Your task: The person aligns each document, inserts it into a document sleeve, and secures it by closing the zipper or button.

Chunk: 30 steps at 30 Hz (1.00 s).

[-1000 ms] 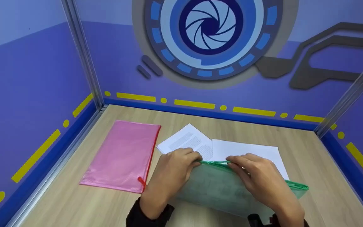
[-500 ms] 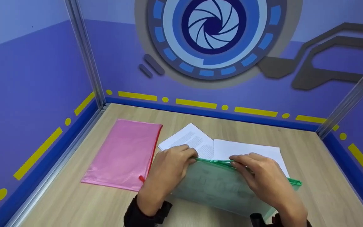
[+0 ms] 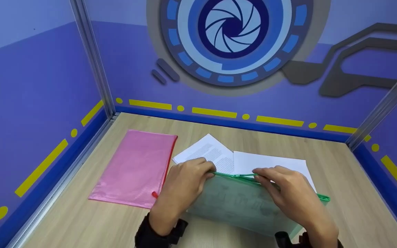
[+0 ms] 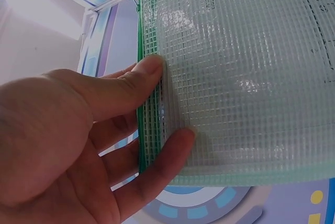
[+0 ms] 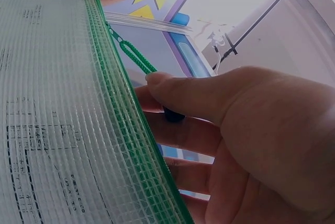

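A translucent green mesh zipper pouch (image 3: pixel 240 203) is held up on its long side, its zipper edge (image 5: pixel 123 98) at the top. My left hand (image 3: pixel 186 187) grips the zipper edge near its left end, thumb on the near face, as the left wrist view shows. My right hand (image 3: pixel 293 193) pinches the green cord zipper pull (image 5: pixel 137 56) between thumb and index finger, drawing it out straight to the right of the slider. Printed lines show through the mesh. To the right of that hand, the pouch's folded zipper end (image 3: pixel 323 197) sticks out.
A pink zipper pouch (image 3: pixel 134 167) with a red zipper lies flat at left. Behind the green pouch lie a printed sheet (image 3: pixel 207 153) and a blank white sheet (image 3: pixel 271 162). Blue walls (image 3: pixel 40 103) surround the wooden table (image 3: pixel 81 220).
The zipper slider and my right hand have shifted slightly right along the edge. My left hand keeps its grip on the pouch. The view has also shifted a little.
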Each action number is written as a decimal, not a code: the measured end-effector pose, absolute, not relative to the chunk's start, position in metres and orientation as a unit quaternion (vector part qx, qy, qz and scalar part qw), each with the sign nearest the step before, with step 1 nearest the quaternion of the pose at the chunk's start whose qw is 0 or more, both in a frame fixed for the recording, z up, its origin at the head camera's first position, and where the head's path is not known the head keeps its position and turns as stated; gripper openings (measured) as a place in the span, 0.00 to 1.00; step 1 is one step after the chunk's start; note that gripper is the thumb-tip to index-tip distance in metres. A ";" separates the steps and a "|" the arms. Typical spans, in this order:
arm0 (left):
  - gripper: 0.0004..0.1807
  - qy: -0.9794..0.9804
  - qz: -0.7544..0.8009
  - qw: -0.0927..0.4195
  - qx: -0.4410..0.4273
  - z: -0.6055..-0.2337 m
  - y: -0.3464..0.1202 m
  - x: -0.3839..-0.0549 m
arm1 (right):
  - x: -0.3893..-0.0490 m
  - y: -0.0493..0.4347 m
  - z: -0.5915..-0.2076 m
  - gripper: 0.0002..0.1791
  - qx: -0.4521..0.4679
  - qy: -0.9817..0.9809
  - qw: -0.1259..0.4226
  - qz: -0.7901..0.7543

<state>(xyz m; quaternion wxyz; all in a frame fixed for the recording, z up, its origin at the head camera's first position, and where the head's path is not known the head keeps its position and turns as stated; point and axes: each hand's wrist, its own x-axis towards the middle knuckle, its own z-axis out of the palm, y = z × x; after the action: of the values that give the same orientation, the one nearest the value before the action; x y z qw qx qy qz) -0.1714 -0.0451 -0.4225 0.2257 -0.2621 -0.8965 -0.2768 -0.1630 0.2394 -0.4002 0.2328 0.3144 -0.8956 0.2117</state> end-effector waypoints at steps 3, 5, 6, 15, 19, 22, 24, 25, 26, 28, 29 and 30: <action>0.03 -0.895 -0.280 0.229 -0.263 -0.423 -0.045 -0.171 | -0.163 0.241 -0.400 0.13 0.321 -0.892 0.237 0.214; 0.02 -0.894 -0.283 0.226 -0.264 -0.423 -0.046 -0.170 | -0.163 0.241 -0.400 0.13 0.318 -0.893 0.236 0.214; 0.02 -0.894 -0.283 0.225 -0.263 -0.423 -0.046 -0.170 | -0.163 0.242 -0.400 0.12 0.315 -0.894 0.235 0.214; 0.02 -0.892 -0.283 0.233 -0.263 -0.421 -0.048 -0.170 | -0.162 0.243 -0.399 0.11 0.306 -0.898 0.232 0.214; 0.03 -0.891 -0.286 0.239 -0.258 -0.420 -0.050 -0.170 | -0.162 0.243 -0.399 0.12 0.304 -0.898 0.234 0.214; 0.03 -0.893 -0.284 0.240 -0.253 -0.420 -0.051 -0.171 | -0.162 0.243 -0.398 0.12 0.305 -0.897 0.238 0.213; 0.03 -0.894 -0.283 0.240 -0.251 -0.420 -0.051 -0.171 | -0.162 0.243 -0.398 0.13 0.305 -0.898 0.237 0.212; 0.03 -0.894 -0.282 0.240 -0.251 -0.420 -0.050 -0.171 | -0.162 0.244 -0.398 0.12 0.306 -0.897 0.236 0.213; 0.03 -0.895 -0.282 0.240 -0.249 -0.420 -0.050 -0.171 | -0.162 0.244 -0.398 0.12 0.305 -0.897 0.237 0.215; 0.02 -0.896 -0.280 0.240 -0.246 -0.421 -0.051 -0.171 | -0.162 0.244 -0.398 0.12 0.309 -0.893 0.244 0.218; 0.03 -0.897 -0.278 0.242 -0.245 -0.421 -0.051 -0.171 | -0.162 0.244 -0.398 0.12 0.312 -0.891 0.248 0.219; 0.03 -0.897 -0.276 0.243 -0.245 -0.421 -0.051 -0.171 | -0.162 0.244 -0.398 0.12 0.315 -0.888 0.253 0.221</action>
<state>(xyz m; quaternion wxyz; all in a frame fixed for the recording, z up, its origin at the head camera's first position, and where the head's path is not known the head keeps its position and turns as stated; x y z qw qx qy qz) -0.1712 -0.0511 -0.4210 0.2433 -0.2447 -0.8972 -0.2757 -0.1624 0.2441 -0.3980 0.2527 0.3152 -0.8877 0.2208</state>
